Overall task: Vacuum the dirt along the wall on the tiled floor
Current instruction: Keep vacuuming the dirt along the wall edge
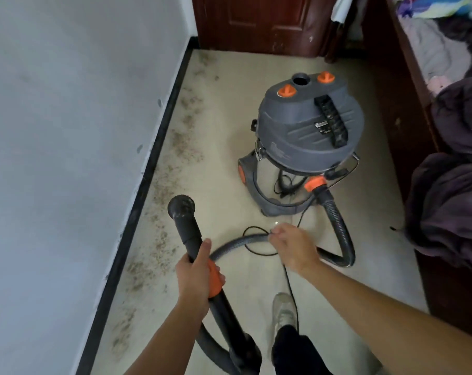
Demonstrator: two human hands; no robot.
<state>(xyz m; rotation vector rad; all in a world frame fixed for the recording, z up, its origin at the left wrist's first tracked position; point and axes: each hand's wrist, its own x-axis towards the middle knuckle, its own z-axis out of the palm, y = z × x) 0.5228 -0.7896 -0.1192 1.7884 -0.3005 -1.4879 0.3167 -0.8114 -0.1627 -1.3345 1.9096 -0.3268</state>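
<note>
We are in a bedroom of a home. Along our right runs a dark wooden bed frame (408,104) piled with rumpled purple-grey blankets (451,207), with colourful bedclothes (443,8) farther back. Ahead stands a reddish-brown panelled wooden door (256,20). The tiled floor (229,104) is pale beige and meets a white painted wall (67,131) at a black skirting board (148,163), with a band of gritty dirt (180,142) lying beside it. A household canister vacuum (305,131) with orange knobs stands on the tiles between wall and bed.
</note>
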